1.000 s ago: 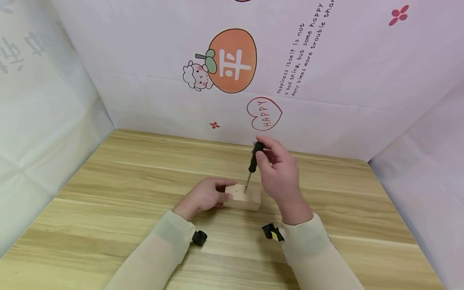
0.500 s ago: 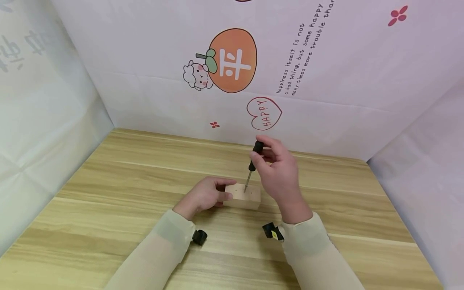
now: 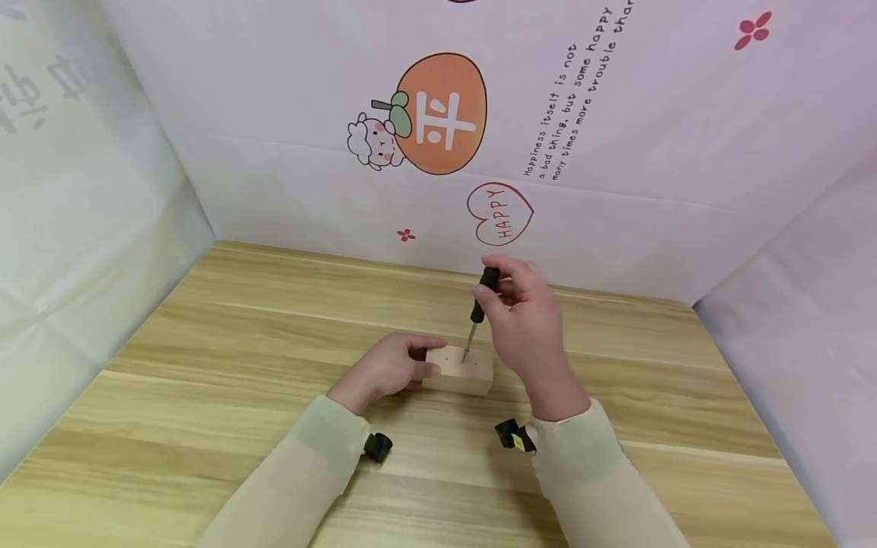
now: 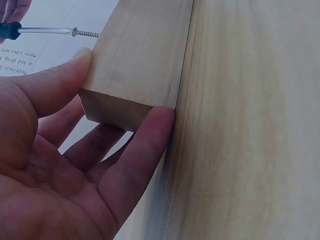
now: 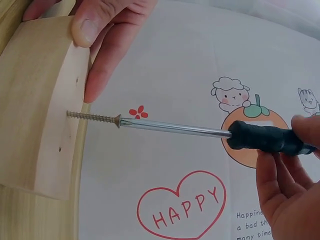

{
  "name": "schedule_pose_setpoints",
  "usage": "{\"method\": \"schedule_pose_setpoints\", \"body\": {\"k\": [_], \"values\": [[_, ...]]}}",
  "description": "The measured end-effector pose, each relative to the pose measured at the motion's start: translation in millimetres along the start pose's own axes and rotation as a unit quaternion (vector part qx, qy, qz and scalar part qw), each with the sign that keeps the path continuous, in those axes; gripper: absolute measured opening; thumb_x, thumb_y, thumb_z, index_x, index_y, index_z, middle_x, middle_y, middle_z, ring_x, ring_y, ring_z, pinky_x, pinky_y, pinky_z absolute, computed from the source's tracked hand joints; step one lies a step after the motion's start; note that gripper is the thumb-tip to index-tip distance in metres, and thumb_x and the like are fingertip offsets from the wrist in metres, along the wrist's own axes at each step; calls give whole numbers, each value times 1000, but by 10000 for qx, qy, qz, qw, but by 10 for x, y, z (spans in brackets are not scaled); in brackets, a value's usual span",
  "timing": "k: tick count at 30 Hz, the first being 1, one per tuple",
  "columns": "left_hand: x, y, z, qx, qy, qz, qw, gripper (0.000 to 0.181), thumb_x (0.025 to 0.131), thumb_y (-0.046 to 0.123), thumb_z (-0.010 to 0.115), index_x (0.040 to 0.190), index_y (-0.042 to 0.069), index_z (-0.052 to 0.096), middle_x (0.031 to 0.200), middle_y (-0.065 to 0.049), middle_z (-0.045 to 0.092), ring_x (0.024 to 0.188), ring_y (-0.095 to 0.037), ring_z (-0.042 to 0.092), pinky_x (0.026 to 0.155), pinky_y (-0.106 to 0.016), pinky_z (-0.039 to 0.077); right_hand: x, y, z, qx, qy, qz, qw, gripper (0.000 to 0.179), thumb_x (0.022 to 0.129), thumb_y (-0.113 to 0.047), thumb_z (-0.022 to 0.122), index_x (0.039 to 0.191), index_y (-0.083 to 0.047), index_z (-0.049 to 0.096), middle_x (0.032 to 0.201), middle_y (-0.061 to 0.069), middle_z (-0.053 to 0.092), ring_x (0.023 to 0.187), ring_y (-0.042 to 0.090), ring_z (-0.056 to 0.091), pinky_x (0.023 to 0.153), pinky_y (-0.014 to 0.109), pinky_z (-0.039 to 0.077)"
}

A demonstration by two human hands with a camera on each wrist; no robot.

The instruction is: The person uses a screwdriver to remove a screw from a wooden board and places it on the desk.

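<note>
A pale wooden block [image 3: 457, 383] lies on the table, small holes in its top face. My left hand [image 3: 389, 367] grips its left end, thumb on the near top edge and fingers at the end and far side. A screw [image 5: 94, 117] stands in the block's middle hole, most of its thread showing above the wood. My right hand [image 3: 530, 323] holds a screwdriver [image 3: 477, 310] by its black handle [image 5: 265, 138], thumb and fingers around it. The metal shaft [image 5: 175, 128] meets the screw's head, in line with it and slightly tilted.
The wood-grain table [image 3: 274, 304] surrounds the block. Behind it rises a white printed cloth [image 3: 288, 183], with more cloth at both sides. Black wrist cameras, one on the left [image 3: 377, 447] and one on the right [image 3: 515, 436], sit low near the table.
My right thumb and fingers have shifted around the screwdriver handle. The screwdriver's tip stays at the screw, and the left hand and block keep their place.
</note>
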State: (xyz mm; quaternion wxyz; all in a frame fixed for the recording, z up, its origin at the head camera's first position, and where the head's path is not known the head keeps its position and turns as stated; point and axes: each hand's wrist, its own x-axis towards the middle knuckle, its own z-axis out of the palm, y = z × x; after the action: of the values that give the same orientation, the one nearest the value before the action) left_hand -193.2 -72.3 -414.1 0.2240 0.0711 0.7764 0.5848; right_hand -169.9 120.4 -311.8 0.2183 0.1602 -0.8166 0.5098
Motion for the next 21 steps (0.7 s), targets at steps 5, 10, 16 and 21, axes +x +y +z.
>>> {"method": "schedule_pose_setpoints", "body": {"k": [5, 10, 16, 21], "values": [[4, -1, -1, 3, -4, 8, 10000, 43, 91, 9, 74, 131, 23, 68, 132, -6, 58, 97, -20, 62, 73, -35, 57, 3, -8, -14, 106, -33, 106, 9999, 36, 97, 0, 61, 130, -14, 65, 115, 2, 66, 94, 16, 69, 71, 26, 54], [2, -2, -2, -8, -29, -15, 10000, 44, 91, 10, 75, 131, 24, 68, 134, -6, 56, 98, -20, 62, 74, -35, 57, 6, 8, -9, 199, 60, 92, 9997, 35, 93, 1, 69, 126, -12, 68, 107, 7, 58, 92, 16, 68, 73, 26, 56], [0, 1, -3, -11, -21, 3, 10000, 43, 91, 10, 75, 132, 24, 68, 132, -6, 58, 98, -20, 62, 73, -36, 57, 9, 16, -9, 310, 90, 121, 9994, 36, 96, 5, 57, 127, -12, 67, 114, 4, 65, 93, 14, 69, 71, 25, 55], [1, -6, -3, -8, -21, 26, 10000, 44, 91, 10, 75, 132, 23, 68, 133, -6, 57, 98, -19, 62, 73, -36, 57, 7, 19, -16, 269, 138, 234, 9993, 33, 94, 2, 64, 125, -11, 67, 113, 6, 60, 95, 17, 68, 75, 25, 56]]}}
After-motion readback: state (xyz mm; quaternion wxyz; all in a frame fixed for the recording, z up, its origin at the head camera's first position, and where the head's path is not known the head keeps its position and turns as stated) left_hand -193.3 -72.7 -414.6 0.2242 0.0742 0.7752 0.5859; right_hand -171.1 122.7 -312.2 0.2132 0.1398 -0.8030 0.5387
